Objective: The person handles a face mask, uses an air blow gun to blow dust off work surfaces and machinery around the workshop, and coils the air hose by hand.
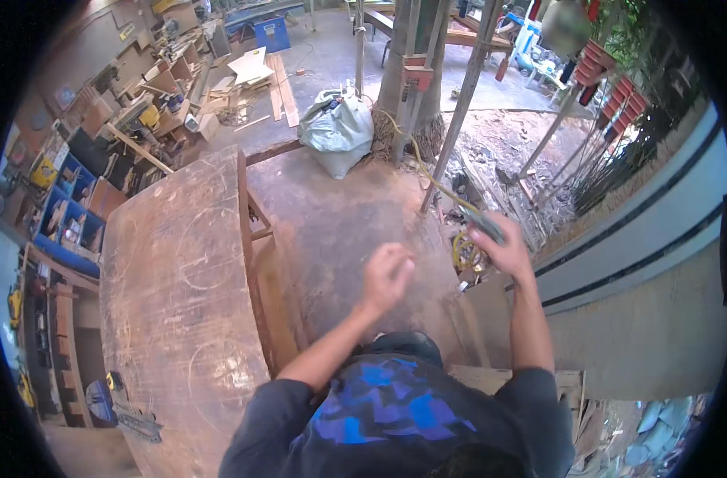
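Note:
My right hand (504, 248) is closed around a small grey-green handheld tool (485, 225), whose exact kind I cannot make out. A yellow cord or hose (443, 190) runs from the tool's far end up toward the post. My left hand (387, 277) is held in front of my body over the floor, its fingers curled in and slightly blurred. Nothing shows in it. To its left stands a scratched wooden workbench (180, 271) with faint ring marks on its top.
A full pale sack (337, 131) stands on the floor ahead, near a tree trunk (415, 80). Red clamps (622, 103) hang at upper right. Wood offcuts (240, 88) and blue bins (72, 207) lie left. A dark metal tool (140, 422) rests on the bench's near left edge.

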Demonstrator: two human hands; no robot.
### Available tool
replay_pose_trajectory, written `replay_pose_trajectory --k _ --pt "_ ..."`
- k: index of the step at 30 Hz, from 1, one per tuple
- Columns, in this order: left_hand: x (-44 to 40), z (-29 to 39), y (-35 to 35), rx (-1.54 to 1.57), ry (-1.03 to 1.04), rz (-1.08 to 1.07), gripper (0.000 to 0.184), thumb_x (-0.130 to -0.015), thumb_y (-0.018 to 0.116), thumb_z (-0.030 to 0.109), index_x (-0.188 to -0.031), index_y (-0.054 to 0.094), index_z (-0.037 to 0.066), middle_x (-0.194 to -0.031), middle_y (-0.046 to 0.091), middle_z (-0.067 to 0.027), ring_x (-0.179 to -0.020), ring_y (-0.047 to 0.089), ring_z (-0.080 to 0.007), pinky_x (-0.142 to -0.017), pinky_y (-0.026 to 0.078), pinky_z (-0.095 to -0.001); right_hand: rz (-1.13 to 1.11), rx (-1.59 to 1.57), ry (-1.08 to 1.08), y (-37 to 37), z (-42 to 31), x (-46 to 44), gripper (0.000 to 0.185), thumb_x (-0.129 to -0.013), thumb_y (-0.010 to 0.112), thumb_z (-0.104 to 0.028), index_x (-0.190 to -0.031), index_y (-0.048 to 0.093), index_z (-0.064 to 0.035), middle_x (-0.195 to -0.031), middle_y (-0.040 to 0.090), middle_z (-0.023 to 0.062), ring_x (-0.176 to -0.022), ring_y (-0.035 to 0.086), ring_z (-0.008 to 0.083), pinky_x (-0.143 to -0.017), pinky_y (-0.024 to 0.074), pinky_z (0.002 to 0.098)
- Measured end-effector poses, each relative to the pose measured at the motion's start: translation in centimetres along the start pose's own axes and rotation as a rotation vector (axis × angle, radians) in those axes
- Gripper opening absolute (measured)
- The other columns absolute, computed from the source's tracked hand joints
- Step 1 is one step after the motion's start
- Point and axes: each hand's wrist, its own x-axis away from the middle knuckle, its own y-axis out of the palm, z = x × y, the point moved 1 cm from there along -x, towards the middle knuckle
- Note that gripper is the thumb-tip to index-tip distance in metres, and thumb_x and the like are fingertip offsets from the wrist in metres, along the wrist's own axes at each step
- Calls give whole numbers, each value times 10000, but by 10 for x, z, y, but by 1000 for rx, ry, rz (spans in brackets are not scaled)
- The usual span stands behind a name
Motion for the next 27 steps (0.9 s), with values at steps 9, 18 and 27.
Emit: replay_pose_trajectory --k 9,18,27 --pt "-254 -337 -3 -290 -185 24 443 -804 651 146 -1230 551 78 -1181 565 -148 -1042 572 -319 -887 469 -421 839 -71 341 -37 -74 146 682 -751 788 -268 -1288 485 23 -1003 610 137 -868 605 217 -734 507 346" --pt "-459 -453 9 -677 48 -492 830 -780 715 309 -1481 292 174 -1552 239 -129 -1364 347 -354 -1041 410 -475 1210 157 783 30 -186 146 603 -789 737 -313 -1218 495 34 -1028 587 125 -862 567 186 -719 470 319" --pt "-474 -493 26 -864 1 -875 691 -944 356 591 -878 724 10 -919 679 -244 -913 641 -426 -834 494 -499 1424 257 910 82 -250 147 560 -808 722 -310 -1203 507 22 -1004 582 106 -840 541 165 -720 442 292"
